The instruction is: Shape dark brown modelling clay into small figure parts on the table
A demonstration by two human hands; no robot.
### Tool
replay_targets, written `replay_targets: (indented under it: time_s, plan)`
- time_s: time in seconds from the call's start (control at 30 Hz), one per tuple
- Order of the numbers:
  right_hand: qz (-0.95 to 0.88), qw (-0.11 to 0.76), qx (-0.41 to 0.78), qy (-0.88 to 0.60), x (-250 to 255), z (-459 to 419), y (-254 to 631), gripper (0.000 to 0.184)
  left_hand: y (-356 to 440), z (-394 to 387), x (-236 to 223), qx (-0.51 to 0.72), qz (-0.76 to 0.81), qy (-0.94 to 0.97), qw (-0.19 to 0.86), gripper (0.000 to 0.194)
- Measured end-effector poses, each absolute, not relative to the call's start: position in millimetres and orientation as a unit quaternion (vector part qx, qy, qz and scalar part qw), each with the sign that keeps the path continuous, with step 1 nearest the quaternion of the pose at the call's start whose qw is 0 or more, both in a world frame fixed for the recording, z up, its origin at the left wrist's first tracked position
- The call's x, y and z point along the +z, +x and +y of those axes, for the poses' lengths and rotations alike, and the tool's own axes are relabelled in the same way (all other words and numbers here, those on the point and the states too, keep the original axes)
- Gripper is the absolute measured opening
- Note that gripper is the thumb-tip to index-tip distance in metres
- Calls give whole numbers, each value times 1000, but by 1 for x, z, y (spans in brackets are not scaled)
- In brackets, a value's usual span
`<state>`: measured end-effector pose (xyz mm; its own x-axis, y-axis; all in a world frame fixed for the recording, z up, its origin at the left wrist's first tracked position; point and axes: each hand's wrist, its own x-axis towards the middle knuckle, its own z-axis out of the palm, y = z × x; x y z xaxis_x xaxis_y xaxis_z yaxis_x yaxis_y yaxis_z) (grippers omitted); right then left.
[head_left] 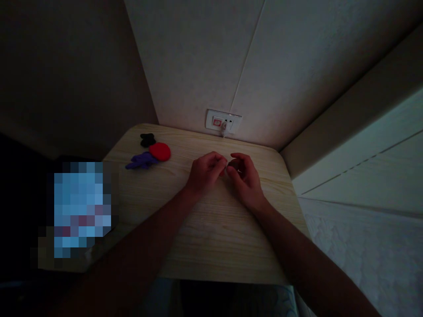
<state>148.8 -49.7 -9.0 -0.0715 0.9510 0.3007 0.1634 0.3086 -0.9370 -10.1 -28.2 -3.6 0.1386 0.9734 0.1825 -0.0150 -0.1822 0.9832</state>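
My left hand (209, 171) is closed in a pinch above the middle of the table. A small red piece (222, 173), soft-looking like modelling clay, shows under its thumb and fingertips. My right hand (246, 178) meets it from the right. Its index finger is raised and curved, while the thumb and another finger come together at a tiny pale bit (227, 164) between the hands; what that is, I cannot make out. To the left lie a flat round red lump (160, 151), a ragged purple lump (142, 160) and a black lump (147, 140), all clay-like.
The light wooden table (211, 237) has rounded back corners and stands against a wall. A wall socket (224, 121) with a plug in it sits just above the back edge. A blurred-out bright patch (79, 202) lies at the left edge, with a pale quilted surface (363, 251) at right.
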Motion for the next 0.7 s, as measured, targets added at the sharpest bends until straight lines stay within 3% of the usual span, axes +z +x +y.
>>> replay_targets:
  time_s: [0.2,0.43,0.7]
  plan:
    - [-655,509,282,-481,-10,-49,149,29,-8,-28,-5,487,364,580,542,27]
    - [-656,514,314,-455,-5,-52,156,38,-6,-25,-2,514,341,509,600,36]
    - [-601,544,368,-455,2,-57,155,36,-8,-25,1,527,314,471,634,43]
